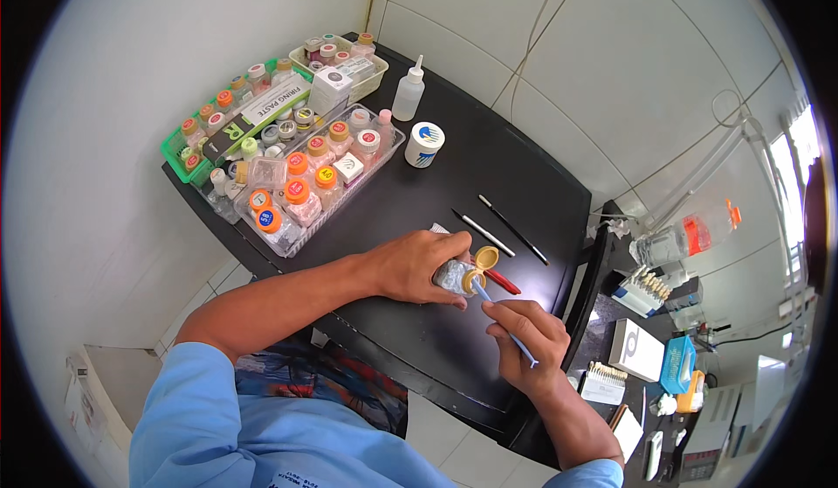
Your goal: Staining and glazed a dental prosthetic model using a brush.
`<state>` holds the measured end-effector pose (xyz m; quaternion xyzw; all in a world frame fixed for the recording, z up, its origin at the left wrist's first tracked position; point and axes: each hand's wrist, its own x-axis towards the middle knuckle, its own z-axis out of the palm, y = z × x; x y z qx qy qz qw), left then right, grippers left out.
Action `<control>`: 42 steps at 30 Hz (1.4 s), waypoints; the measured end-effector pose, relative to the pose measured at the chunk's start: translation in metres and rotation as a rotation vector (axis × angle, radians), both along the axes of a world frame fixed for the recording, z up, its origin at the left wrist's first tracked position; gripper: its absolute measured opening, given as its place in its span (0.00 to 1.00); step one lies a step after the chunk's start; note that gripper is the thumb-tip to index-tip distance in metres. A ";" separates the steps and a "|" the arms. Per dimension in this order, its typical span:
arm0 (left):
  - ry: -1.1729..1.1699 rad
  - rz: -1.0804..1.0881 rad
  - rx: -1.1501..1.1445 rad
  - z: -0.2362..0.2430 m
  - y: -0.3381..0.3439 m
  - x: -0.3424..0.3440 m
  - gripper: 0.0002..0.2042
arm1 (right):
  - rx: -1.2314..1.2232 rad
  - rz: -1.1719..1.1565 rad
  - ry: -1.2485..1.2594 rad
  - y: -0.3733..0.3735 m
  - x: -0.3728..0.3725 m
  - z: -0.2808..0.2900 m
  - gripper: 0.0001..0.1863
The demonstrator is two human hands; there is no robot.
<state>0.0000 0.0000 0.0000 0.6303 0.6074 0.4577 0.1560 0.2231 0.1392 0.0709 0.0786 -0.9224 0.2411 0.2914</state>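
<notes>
My left hand (pixel 419 265) grips a small clear bottle (pixel 454 275) of pale grey-blue contents, tilted to the right, its yellow cap (pixel 486 257) flipped open. My right hand (pixel 528 340) pinches a slim light-blue plastic stick (pixel 524 350), whose tip is at the bottle's mouth; whether it is inside is hard to tell. Just beyond the bottle lies a red pen-like tool (pixel 506 285), partly hidden. A white pen (pixel 487 235) and a thin black brush-like tool (pixel 515 230) lie above them on the black desk (pixel 384 340). A white item behind my left hand is mostly covered.
Trays of jars (pixel 285 250) (pixel 192 172) (pixel 371 82) fill the desk's left and back. A squeeze bottle (pixel 407 99) and white tub (pixel 424 149) stand behind my hands. A side counter at right holds boxes (pixel 633 353) and shade guides (pixel 602 388); a water bottle (pixel 663 245) is near the tiled wall.
</notes>
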 end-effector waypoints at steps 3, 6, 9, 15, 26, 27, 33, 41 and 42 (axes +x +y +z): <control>-0.008 -0.033 0.019 -0.001 -0.001 0.002 0.30 | -0.021 0.003 -0.011 -0.001 -0.002 0.000 0.20; 0.002 -0.055 0.058 -0.002 0.001 0.005 0.30 | -0.050 -0.018 -0.054 -0.001 0.000 0.002 0.15; 0.007 -0.084 0.114 -0.005 0.003 0.005 0.30 | -0.133 -0.041 -0.083 0.001 0.000 -0.003 0.14; 0.014 -0.098 0.112 -0.006 0.003 0.005 0.29 | -0.271 -0.064 -0.155 0.002 0.002 -0.007 0.15; 0.032 -0.107 0.141 -0.007 0.004 0.005 0.28 | -0.284 0.033 -0.238 0.005 0.002 -0.006 0.09; 0.032 -0.106 0.141 -0.008 0.004 0.005 0.28 | -0.285 0.033 -0.238 0.005 0.002 -0.006 0.09; 0.039 -0.087 0.141 -0.008 0.005 0.003 0.29 | -0.247 -0.026 -0.098 0.004 0.004 -0.009 0.06; 0.062 -0.036 0.149 -0.010 0.005 0.003 0.30 | -0.547 -0.021 -0.079 0.003 0.005 -0.012 0.14; 0.062 -0.039 0.150 -0.011 0.005 0.003 0.30 | -0.547 -0.024 -0.079 0.002 0.006 -0.012 0.14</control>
